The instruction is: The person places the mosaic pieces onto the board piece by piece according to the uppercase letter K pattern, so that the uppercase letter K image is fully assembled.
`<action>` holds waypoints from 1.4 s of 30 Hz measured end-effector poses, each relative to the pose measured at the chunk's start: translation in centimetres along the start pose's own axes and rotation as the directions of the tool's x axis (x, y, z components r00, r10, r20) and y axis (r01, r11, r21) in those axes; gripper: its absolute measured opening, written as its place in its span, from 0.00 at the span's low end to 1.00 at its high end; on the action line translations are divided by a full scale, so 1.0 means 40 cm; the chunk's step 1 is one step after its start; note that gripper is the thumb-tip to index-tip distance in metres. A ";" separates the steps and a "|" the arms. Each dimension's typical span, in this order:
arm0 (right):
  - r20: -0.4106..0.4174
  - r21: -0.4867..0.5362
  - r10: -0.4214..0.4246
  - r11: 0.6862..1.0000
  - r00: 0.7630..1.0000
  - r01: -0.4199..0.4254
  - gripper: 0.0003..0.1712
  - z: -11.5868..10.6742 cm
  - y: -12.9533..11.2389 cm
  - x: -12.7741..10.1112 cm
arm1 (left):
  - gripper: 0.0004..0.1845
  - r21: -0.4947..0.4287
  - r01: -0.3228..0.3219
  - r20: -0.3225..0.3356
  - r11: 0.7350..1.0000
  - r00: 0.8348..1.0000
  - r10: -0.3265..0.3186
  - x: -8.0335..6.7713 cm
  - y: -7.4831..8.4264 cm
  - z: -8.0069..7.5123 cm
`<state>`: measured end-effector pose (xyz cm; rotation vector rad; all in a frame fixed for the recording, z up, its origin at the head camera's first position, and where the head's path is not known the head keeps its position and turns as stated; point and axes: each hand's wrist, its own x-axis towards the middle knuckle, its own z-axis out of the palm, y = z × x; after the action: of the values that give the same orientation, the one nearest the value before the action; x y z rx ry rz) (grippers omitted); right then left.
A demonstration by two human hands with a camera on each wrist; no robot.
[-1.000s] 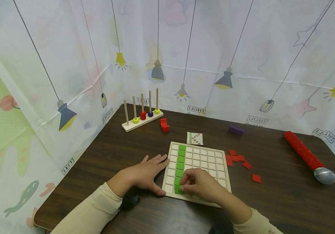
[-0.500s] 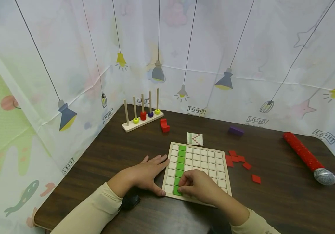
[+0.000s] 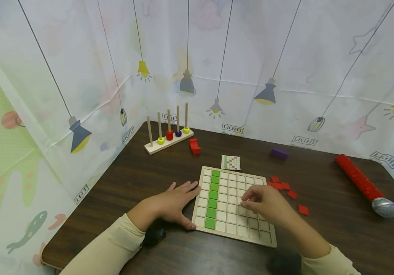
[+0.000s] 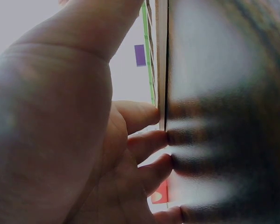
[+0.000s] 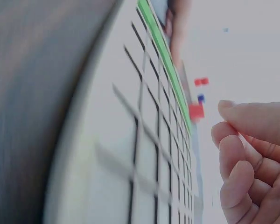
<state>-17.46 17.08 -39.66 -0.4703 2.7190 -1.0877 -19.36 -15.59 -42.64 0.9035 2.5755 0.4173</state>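
A square wooden grid board (image 3: 231,218) lies on the dark table. Green tiles (image 3: 212,203) fill its second column from the left, top to bottom. My left hand (image 3: 172,204) is spread, touching the board's left edge with fingertips and thumb. Above the right half of the board hovers my right hand (image 3: 265,202), fingers loosely curled. The right wrist view shows nothing between its thumb (image 5: 252,119) and fingers. Several loose red tiles (image 3: 303,210) lie right of the board, partly behind the right hand. A printed pattern card (image 3: 231,162) lies just beyond the board's far edge.
A wooden peg stand (image 3: 164,144) with coloured beads is at the back left, near a red block (image 3: 195,146). A purple block (image 3: 279,153) lies at the back. To the right is a red-handled microphone (image 3: 362,181). Printed fabric hangs behind the table.
My right hand has left the bottom green tile and moved right over the board. That tile has settled in line with its column. The left hand has stayed put.
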 end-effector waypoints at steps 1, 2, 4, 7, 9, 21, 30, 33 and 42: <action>-0.012 -0.004 0.019 1.000 1.000 -0.019 0.07 -0.017 0.014 -0.007 | 0.64 -0.001 0.000 0.001 1.000 1.000 0.000 0.000 0.001 -0.001; -0.023 -0.017 0.032 0.999 0.999 -0.032 0.08 -0.033 0.031 -0.015 | 0.64 -0.002 -0.001 0.002 1.000 1.000 0.001 0.001 0.002 -0.001; -0.046 -0.045 0.060 0.997 0.997 -0.062 0.10 -0.064 0.064 -0.032 | 0.64 -0.003 -0.001 0.004 1.000 1.000 0.001 0.001 0.003 -0.002; -0.069 -0.093 0.104 0.990 0.992 -0.111 0.13 -0.104 0.116 -0.060 | 0.64 0.000 0.001 0.006 1.000 1.000 -0.001 0.001 0.004 -0.001; -0.082 -0.108 0.163 0.979 0.983 -0.171 0.16 -0.128 0.151 -0.079 | 0.64 0.000 0.002 0.006 1.000 1.000 -0.002 0.001 0.005 -0.001; -0.095 -0.107 0.346 0.929 0.933 -0.355 0.31 -0.209 0.303 -0.155 | 0.63 -0.016 -0.003 -0.003 1.000 1.000 0.003 -0.004 0.002 0.003; -0.100 -0.135 0.299 0.941 0.949 -0.311 0.28 -0.196 0.324 -0.171 | 0.63 -0.024 -0.014 -0.012 1.000 1.000 0.014 -0.002 0.004 0.004; -0.115 -0.140 0.306 0.937 0.945 -0.321 0.28 -0.196 0.325 -0.172 | 0.63 -0.033 -0.020 -0.015 0.999 1.000 0.020 -0.003 0.006 0.003; -0.123 -0.138 0.351 0.920 0.928 -0.366 0.32 -0.196 0.334 -0.162 | 0.63 -0.027 -0.013 -0.018 1.000 1.000 0.012 -0.004 0.005 0.003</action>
<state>-16.54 33.50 -43.03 0.0690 2.8315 -0.8195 -19.10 -15.52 -42.62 0.9107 2.5749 0.4651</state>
